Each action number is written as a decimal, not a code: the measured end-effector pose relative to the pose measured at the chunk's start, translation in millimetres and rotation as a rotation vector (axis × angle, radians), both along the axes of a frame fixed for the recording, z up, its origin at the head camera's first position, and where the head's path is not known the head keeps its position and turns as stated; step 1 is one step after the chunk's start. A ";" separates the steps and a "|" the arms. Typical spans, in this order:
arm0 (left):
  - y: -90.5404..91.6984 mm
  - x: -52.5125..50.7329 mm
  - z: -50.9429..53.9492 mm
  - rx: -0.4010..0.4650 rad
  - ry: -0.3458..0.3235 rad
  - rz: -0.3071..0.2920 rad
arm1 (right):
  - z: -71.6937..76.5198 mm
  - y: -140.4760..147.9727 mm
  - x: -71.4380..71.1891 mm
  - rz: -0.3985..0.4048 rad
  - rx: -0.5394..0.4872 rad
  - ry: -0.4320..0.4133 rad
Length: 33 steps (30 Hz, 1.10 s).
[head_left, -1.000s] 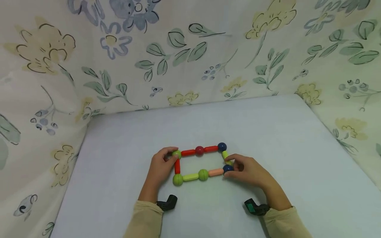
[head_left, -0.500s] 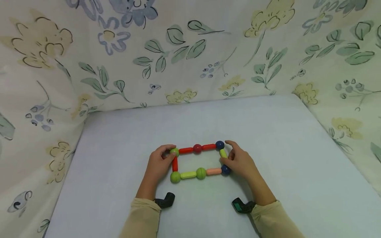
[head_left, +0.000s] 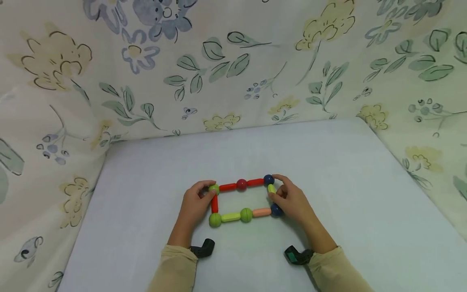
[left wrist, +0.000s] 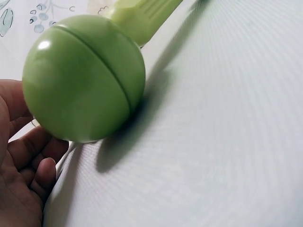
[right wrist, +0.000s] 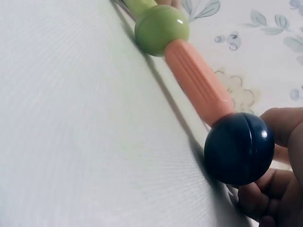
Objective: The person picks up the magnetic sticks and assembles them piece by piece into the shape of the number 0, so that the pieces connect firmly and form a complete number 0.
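Balls and rods from a building set form a closed four-sided frame lying on the white table. My left hand (head_left: 195,205) grips the green ball (head_left: 214,189) at the far left corner, beside a red rod (head_left: 214,204). On the frame's right side, my right hand (head_left: 294,202) has its thumb on a yellow-green rod (head_left: 271,189) and its index fingertip at the far blue ball (head_left: 268,179). Another blue ball (right wrist: 239,149) lies below that hand, joined to a peach rod (right wrist: 199,82). A green ball (left wrist: 83,78) marks the near left corner.
A red ball (head_left: 241,184) joins two red rods along the frame's far side. The white table (head_left: 146,182) spreads around the frame. Floral cloth (head_left: 219,93) hangs behind the table and along its sides. Each wrist wears a small black camera (head_left: 204,248).
My right hand has moved from the near right blue ball up the right side to the far blue ball. The yellow-green rod there slants less. My left hand keeps its grip.
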<state>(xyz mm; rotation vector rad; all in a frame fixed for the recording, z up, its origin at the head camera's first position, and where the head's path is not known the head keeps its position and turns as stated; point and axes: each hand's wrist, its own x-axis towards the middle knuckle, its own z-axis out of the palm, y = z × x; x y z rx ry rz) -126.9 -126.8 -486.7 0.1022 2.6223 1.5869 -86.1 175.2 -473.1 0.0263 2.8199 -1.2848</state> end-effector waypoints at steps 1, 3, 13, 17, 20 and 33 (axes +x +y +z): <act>-0.1 0.1 -0.5 0.002 -0.002 0.001 | 0.2 0.7 0.0 0.012 -0.009 -0.002; -0.1 0.6 -1.6 0.005 -0.006 0.005 | -0.8 4.0 0.5 0.051 -0.016 -0.005; -0.9 2.4 -1.7 0.001 0.002 0.003 | -1.3 30.6 5.1 0.362 -0.113 -0.053; -1.7 2.1 -1.1 0.007 -0.003 0.013 | -1.0 29.3 6.2 0.426 -0.080 -0.062; -0.8 2.1 -0.6 0.008 -0.019 0.010 | -1.5 27.2 6.9 0.382 -0.044 -0.072; 0.0 -2.3 0.3 -0.001 0.004 0.019 | -5.2 26.5 -0.9 0.208 -0.027 0.081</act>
